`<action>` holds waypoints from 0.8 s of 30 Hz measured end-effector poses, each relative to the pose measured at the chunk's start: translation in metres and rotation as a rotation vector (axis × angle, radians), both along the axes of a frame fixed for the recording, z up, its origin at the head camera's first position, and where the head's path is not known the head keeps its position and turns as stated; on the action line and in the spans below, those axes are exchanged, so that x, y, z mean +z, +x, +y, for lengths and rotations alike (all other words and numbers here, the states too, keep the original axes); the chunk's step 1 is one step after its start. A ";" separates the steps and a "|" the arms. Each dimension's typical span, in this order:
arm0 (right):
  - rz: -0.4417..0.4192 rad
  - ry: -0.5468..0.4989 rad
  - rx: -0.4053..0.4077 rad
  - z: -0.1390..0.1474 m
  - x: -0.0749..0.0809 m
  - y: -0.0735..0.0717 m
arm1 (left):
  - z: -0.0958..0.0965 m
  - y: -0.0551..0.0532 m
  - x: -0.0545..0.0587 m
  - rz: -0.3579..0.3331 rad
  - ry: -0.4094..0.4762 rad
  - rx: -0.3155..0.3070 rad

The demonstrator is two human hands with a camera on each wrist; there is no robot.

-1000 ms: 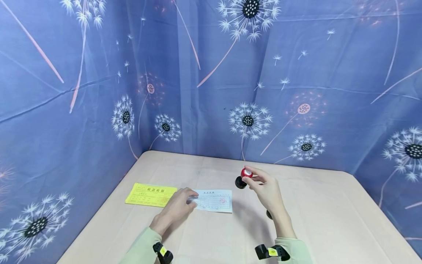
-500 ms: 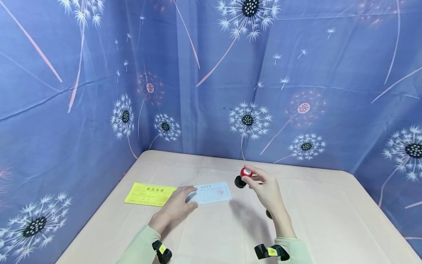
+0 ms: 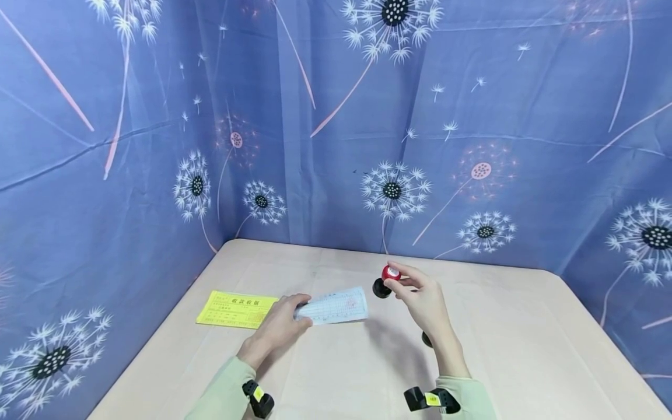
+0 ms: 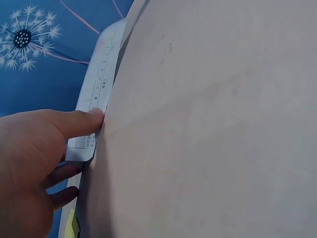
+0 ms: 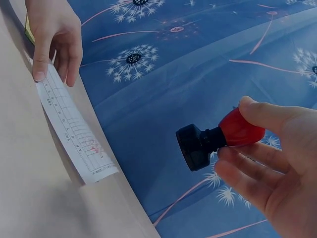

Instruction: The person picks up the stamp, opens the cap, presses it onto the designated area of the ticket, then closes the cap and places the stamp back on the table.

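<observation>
My left hand [image 3: 278, 322] pinches the left end of a pale printed receipt slip [image 3: 338, 306] between thumb and fingers. The slip bows upward and carries a faint red stamp mark near its right end. In the left wrist view the thumb lies on top of the slip [image 4: 96, 94]. To the right, my right hand [image 3: 426, 297] holds a stamp [image 5: 198, 146] by its red knob, above the table. The stamp's wide black base points away from the palm. A yellow receipt pad [image 3: 231, 309] lies left of the left hand, which partly covers it.
A small dark round object [image 3: 427, 339], perhaps the stamp's cap, is partly hidden behind the right forearm. The pale table [image 3: 336, 373] has blue dandelion-print curtains [image 3: 336, 175] at its back and left side.
The slip's right end has swung away from me, and the slip now bows up in the left hand's pinch. The right hand with the stamp has stayed nearly still.
</observation>
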State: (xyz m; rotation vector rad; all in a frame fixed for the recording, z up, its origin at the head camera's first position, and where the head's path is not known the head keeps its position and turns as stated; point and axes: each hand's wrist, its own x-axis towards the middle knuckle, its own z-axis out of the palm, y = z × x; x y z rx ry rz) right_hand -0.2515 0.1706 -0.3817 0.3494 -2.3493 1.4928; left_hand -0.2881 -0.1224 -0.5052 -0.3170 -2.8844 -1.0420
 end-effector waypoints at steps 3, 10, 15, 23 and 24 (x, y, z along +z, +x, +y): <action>0.005 -0.003 0.004 -0.001 0.000 -0.001 | -0.002 -0.001 -0.002 0.001 0.043 0.008; -0.007 -0.010 0.001 -0.001 -0.001 -0.001 | -0.003 -0.002 -0.002 0.038 0.065 -0.004; -0.010 -0.018 0.009 -0.001 -0.001 -0.001 | -0.004 -0.001 0.001 0.034 0.080 -0.025; -0.022 -0.015 0.025 -0.003 -0.001 -0.001 | -0.008 -0.001 0.006 0.028 0.110 -0.009; -0.022 -0.015 0.024 -0.003 -0.001 -0.001 | -0.009 0.000 0.007 0.025 0.125 -0.002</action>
